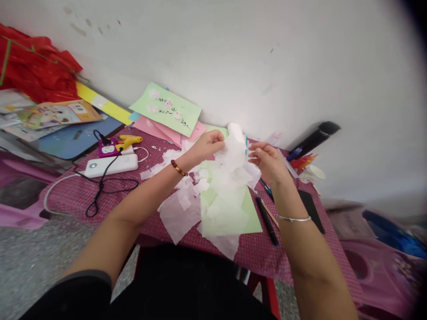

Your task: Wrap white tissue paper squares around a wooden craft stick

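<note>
My left hand (pixel 211 146), with a beaded bracelet at the wrist, is closed in a pinch at the upper left edge of a thin white tissue paper sheet (pixel 233 158). The sheet is translucent and slightly blurred. Just right of it is my right hand (pixel 267 162), its fingers curved and apart; nothing shows between them. Below both hands lies a light green sheet (pixel 255 220), partly covered by white tissue. Torn and cut tissue pieces (pixel 180 213) are spread to its left. A white roll (pixel 235 132) stands behind the held sheet.
A green card with pink flowers (pixel 167 109) lies on pink sheets at the wall. To the left are a white power bank (pixel 111 165), a yellow glue gun (pixel 128 141) and cables. A black marker (pixel 267 221) and a black cylinder (pixel 313 135) are at the right of the checked tablecloth (pixel 150 224).
</note>
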`<state>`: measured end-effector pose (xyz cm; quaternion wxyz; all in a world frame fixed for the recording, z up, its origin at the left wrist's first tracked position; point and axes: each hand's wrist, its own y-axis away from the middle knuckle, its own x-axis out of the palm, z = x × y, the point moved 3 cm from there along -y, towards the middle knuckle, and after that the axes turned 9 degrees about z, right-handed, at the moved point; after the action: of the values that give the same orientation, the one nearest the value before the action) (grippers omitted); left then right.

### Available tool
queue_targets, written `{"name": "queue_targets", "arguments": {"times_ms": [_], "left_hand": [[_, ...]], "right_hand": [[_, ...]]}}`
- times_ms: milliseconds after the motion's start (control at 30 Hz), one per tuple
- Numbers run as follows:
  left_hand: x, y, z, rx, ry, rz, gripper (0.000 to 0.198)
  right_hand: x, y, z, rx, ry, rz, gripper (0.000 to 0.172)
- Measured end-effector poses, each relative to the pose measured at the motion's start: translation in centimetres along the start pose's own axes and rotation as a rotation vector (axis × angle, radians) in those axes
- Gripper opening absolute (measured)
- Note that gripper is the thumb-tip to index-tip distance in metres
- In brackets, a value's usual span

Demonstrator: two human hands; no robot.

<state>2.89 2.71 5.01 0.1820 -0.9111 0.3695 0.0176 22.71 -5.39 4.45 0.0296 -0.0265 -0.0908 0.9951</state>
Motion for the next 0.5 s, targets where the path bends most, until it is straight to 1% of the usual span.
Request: {"name": "queue_targets", "arguments": {"times_ms": [67,133,200,233,267,333,400,500], "left_hand": [[0.5,0.1,-1.1,0.009,-0.08,0.118,0.005],[1.1,0.1,-2.1,0.043,-0.145,0.26,0.003],[1.6,0.1,-2.9,0.081,-0.168,0.372,0.003],[1.8,0.1,-3.1,0.09,-0.167,0.405,0.003],[1.8,0.1,-3.3,0.088,-0.17,0.421,0.003],[1.6,0.2,-3.4,0.059,-0.191,0.42,0.003],[1.1,0.5,-3.4,0.02,-0.212,0.394,0.004],[-0.2,1.4,-3.0,-0.046,-0.218,0.376,0.016]], "right_hand": [[0.7,-0.1,0.1,-0.062,0.054,0.089,0.035],[1.9,-0.3,0.1,-0.109,0.067,0.215,0.052],[3.1,-0.5,-0.4,-0.119,0.018,0.311,0.062],[3.7,-0.6,-0.8,-0.109,-0.013,0.342,0.063],[4.3,-0.6,-1.2,-0.089,-0.042,0.36,0.06],[5.1,-0.4,-2.2,-0.031,-0.089,0.357,0.046],[5.4,0.1,-2.8,0.024,-0.124,0.282,0.032],[4.7,1.1,-2.3,0.023,-0.129,0.118,0.025]]}}
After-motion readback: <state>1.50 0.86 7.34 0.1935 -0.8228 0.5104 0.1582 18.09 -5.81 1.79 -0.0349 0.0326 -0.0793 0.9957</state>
